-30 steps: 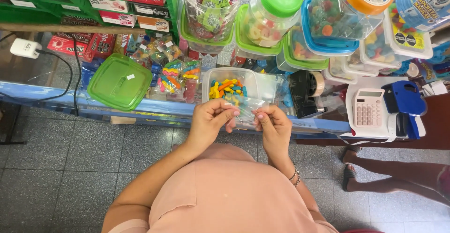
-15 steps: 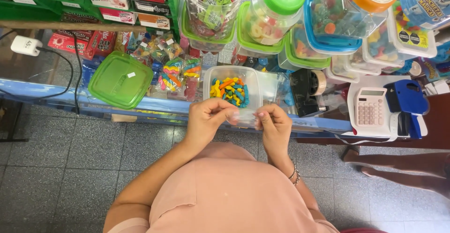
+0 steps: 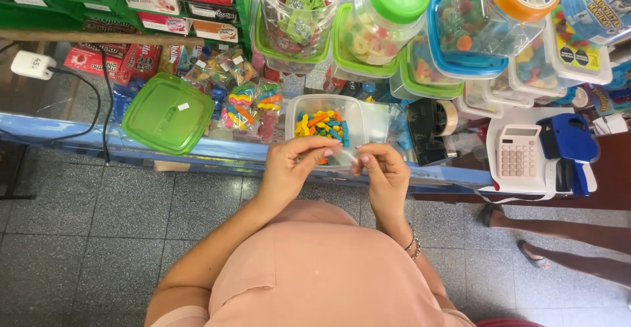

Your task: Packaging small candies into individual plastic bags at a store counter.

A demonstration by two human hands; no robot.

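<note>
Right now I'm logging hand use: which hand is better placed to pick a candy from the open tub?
Probably the left hand: it lies right over the near rim of the open tub by the gummy candies. The right hand sits further back, pinching the small clear bag.

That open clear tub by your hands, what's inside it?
The clear tub holds colourful gummy candies. Its near edge is hidden behind the left hand and right hand.

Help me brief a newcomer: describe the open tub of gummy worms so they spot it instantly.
On the blue counter edge, directly beyond both hands, sits a clear square tub. Unlike the lidded neighbours, it is open, and its green lid lies to its left.
</note>
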